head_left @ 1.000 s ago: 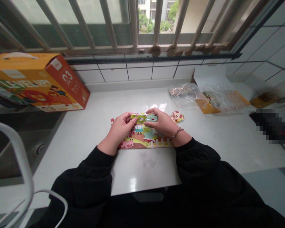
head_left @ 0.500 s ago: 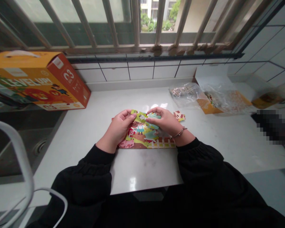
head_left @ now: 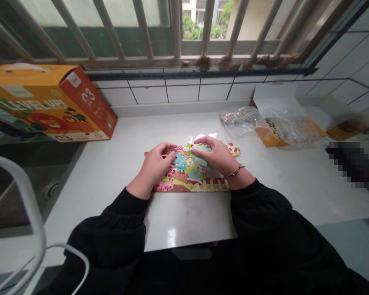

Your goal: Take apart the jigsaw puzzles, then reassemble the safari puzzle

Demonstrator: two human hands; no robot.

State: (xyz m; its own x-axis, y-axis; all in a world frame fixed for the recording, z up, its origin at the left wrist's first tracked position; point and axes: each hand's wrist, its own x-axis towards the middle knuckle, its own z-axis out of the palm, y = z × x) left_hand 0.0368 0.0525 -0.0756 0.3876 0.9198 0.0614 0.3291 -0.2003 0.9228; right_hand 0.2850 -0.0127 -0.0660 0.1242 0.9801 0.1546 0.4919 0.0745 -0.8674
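Note:
A colourful farm-scene puzzle point(head_left: 184, 187) lies on the white counter, with loose pieces over its upper part. My left hand point(head_left: 156, 164) is at its left side, fingers closed round a light blue piece point(head_left: 181, 159) near the thumb. My right hand point(head_left: 214, 156) is over the upper right of the puzzle, with a pale green piece point(head_left: 204, 149) between thumb and fingers. A brown-and-white spotted piece point(head_left: 233, 149) rests just beyond the right hand. Parts of the puzzle are hidden by both hands.
An orange box point(head_left: 80, 106) stands at the back left beside a dark sink point(head_left: 27, 180). At the back right are a clear plastic bag point(head_left: 240, 119) and an open orange-and-white box point(head_left: 267, 138) with plastic in it. White cables point(head_left: 37, 221) hang at the lower left.
The green piece with a sheep pictured, earlier between both hands, no longer shows the same way. A light blue piece now shows by my left hand. Both hands have shifted only slightly.

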